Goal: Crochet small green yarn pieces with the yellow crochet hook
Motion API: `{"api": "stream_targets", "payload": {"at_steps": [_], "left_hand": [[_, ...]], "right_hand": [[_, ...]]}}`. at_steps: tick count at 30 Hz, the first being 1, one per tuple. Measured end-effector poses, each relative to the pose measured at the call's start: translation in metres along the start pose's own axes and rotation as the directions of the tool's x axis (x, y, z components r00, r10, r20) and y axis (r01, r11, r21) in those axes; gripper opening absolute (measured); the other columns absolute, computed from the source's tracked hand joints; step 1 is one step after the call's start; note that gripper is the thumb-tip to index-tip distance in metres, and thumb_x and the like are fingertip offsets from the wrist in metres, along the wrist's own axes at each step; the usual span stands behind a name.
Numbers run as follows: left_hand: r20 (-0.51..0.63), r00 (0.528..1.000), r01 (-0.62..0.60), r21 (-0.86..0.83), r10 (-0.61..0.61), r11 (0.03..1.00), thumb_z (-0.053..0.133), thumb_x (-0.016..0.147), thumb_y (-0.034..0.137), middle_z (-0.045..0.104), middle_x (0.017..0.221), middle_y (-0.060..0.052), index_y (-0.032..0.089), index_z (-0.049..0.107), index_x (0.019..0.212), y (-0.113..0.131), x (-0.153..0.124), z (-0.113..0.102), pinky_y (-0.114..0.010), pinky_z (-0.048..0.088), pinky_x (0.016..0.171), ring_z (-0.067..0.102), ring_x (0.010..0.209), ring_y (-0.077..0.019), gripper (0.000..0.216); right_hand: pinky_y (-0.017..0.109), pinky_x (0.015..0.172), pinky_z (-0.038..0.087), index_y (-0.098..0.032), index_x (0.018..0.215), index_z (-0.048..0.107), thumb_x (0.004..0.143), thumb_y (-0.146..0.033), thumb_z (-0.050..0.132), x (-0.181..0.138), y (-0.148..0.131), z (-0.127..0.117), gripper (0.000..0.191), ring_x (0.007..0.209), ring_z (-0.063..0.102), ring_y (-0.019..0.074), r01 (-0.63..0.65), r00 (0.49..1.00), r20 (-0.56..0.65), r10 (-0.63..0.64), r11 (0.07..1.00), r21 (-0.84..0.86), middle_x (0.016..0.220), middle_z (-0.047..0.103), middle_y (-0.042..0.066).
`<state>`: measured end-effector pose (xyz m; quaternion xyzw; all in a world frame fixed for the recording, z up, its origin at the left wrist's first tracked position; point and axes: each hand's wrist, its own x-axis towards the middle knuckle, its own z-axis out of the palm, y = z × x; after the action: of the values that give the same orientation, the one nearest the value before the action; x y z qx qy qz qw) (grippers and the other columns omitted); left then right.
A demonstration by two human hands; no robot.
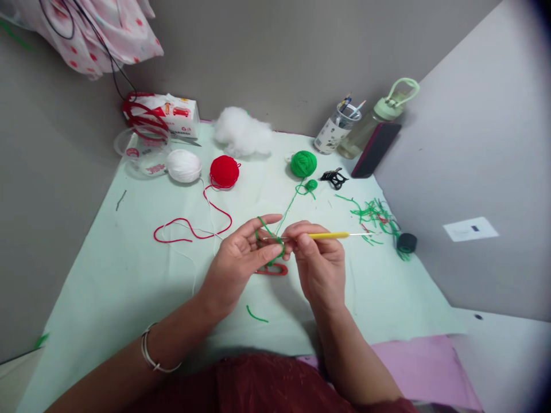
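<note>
My right hand (321,261) is closed on a crochet hook (329,236) with a yellow handle, its one end pointing left to the green yarn. Between thumb and fingers, my left hand (241,249) pinches a small looped piece of green yarn (280,248). A strand also passes over its raised index finger. From there the yarn runs back to a green yarn ball (303,164). Just below the fingertips a red oblong ring-like piece (279,269) shows, partly hidden by my left hand; whether it touches the yarn I cannot tell.
A red yarn ball (224,171), a white yarn ball (184,166) and white stuffing (241,132) lie at the back. Right of them are a black claw clip (334,178), phone (376,150), bottle (365,129), pen cup (336,131) and green scraps (374,213). A cut strand (257,315) lies in front.
</note>
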<state>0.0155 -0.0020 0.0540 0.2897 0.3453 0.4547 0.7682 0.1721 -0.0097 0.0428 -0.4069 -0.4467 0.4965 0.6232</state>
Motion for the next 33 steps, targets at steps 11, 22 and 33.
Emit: {"api": "stream_targets", "payload": {"at_steps": [11, 22, 33], "left_hand": [[-0.046, 0.999, -0.001, 0.053, 0.003, 0.999, 0.086, 0.083, 0.022, 0.068, 0.088, 0.003, 0.026, 0.058, 0.15, 0.0, -0.003, -0.001, -0.029, 0.06, 0.081, 0.071, 0.087, -0.0161, 0.072], [-0.07, 0.997, -0.026, 0.071, 0.031, 0.997, 0.086, 0.081, 0.02, 0.064, 0.091, 0.003, 0.026, 0.069, 0.137, 0.002, -0.004, -0.001, -0.03, 0.061, 0.085, 0.07, 0.094, -0.0169, 0.059], [-0.062, 0.997, -0.041, 0.12, 0.049, 0.992, 0.083, 0.083, 0.019, 0.066, 0.089, 0.003, 0.025, 0.075, 0.13, 0.005, -0.004, -0.003, -0.023, 0.058, 0.081, 0.064, 0.088, -0.013, 0.049]], "right_hand": [[0.034, 0.07, 0.057, -0.028, 0.094, 0.083, 0.096, -0.035, 0.075, -0.001, 0.001, 0.0, 0.012, 0.079, 0.069, 0.0181, 0.119, 0.993, 0.025, -0.117, 0.983, -0.136, 0.089, 0.077, 0.003], [0.031, 0.068, 0.059, -0.024, 0.093, 0.081, 0.095, -0.04, 0.076, 0.001, 0.001, -0.002, 0.017, 0.07, 0.068, 0.0147, 0.003, 0.999, -0.047, -0.005, 0.999, -0.041, 0.089, 0.08, 0.003], [0.031, 0.068, 0.061, -0.022, 0.093, 0.072, 0.104, -0.04, 0.063, 0.0, -0.007, -0.003, 0.023, 0.067, 0.07, 0.0141, 0.055, 0.998, 0.016, -0.054, 0.997, -0.056, 0.088, 0.079, 0.003]]}}
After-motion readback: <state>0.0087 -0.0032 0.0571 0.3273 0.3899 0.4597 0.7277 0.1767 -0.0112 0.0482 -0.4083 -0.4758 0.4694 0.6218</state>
